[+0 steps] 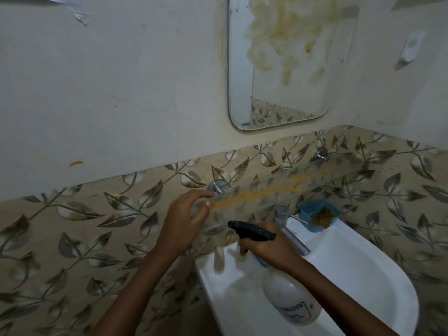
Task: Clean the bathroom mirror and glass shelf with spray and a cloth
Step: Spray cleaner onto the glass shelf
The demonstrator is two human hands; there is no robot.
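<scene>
I note the right hand (266, 248) wrapped around the neck of the spray bottle (288, 297), fingers at the black trigger head, whose nozzle points left toward the wall. The bottle's white body hangs tilted over the rim of the white sink (363, 275). The left hand (186, 214) is raised with fingers loosely spread and holds nothing; its fingertips lie at the left end of the glass shelf (291, 187), just beside the chrome shelf bracket (218, 186). I cannot tell whether they touch the glass.

The shelf runs along the leaf-patterned tiles (97, 226) and carries an orange-yellow smear along much of its length. A second bracket (322, 154) holds its right end. Above, the mirror (286, 64) is fixed to the plain wall and shows a large yellowish-brown stain across its upper centre.

Below the shelf, the tap (288, 229) stands at the back of the sink. A blue dish (320, 215) with brownish contents sits on the sink's back corner, to the right of the tap. A small pale object (219, 260) stands on the sink's left edge. I see no cloth in view.
</scene>
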